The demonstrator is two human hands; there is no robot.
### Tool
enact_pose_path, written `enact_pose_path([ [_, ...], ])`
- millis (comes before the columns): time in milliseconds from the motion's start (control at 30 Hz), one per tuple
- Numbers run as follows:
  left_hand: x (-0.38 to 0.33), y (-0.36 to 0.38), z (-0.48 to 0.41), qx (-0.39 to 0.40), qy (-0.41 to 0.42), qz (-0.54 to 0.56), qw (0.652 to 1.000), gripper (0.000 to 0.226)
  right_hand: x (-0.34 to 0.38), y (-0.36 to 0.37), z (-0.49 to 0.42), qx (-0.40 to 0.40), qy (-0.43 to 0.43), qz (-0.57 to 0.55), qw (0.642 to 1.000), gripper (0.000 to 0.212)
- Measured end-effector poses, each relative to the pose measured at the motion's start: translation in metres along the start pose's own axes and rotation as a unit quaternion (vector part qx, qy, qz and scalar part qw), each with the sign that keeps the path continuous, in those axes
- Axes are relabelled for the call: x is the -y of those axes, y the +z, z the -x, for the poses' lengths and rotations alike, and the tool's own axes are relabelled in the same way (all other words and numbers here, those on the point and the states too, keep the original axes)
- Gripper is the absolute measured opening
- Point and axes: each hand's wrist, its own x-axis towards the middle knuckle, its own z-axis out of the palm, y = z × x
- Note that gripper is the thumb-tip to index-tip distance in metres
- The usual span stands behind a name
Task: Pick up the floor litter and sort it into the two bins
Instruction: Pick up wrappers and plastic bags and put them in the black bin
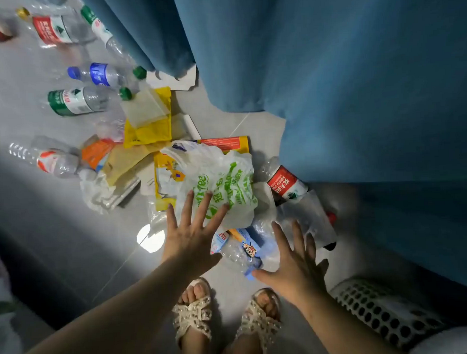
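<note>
In the head view the sorting looked barely begun. Litter lay heaped on the floor [22,79] beside a blue curtain [329,65]: bottles [76,101], yellow wrappers [149,133] and a white plastic bag [222,182]. The left hand [192,233] hovered with fingers spread flat over the bag's near edge, and the right hand [295,265] was splayed above a crushed bottle [241,252]. Neither held anything (actual contact could not be told). One white basket [380,308] stood at lower right, its inside unseen, and no second bin showed. Nearly everything was left to collect.

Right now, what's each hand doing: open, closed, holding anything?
Left hand: open, fingers spread, holding nothing, by the plastic bag.
Right hand: open, fingers spread, holding nothing.
</note>
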Motion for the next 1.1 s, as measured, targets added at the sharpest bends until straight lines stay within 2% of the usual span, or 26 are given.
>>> enact_pose_path([
  [333,0.002,0.036,-0.059,-0.049,-0.026,0.087,0.995,0.111,-0.005,0.038,-0.049,-0.063,0.048,-0.038,0.996,0.105],
  [633,0.007,0.057,-0.074,-0.084,0.002,0.099,0.992,0.097,0.001,0.066,-0.079,-0.118,0.077,-0.074,0.987,0.105],
  [800,0.013,0.06,-0.083,-0.117,0.024,0.082,0.989,0.089,0.002,0.068,-0.088,-0.197,0.091,-0.057,0.975,0.096],
  [967,0.015,0.057,-0.082,-0.109,-0.009,0.16,0.981,0.087,-0.005,0.067,-0.098,-0.288,0.097,-0.062,0.951,0.087],
  [1100,0.012,0.052,-0.078,-0.124,-0.01,0.176,0.976,0.064,-0.015,0.069,-0.099,-0.337,0.08,-0.033,0.938,0.075],
])
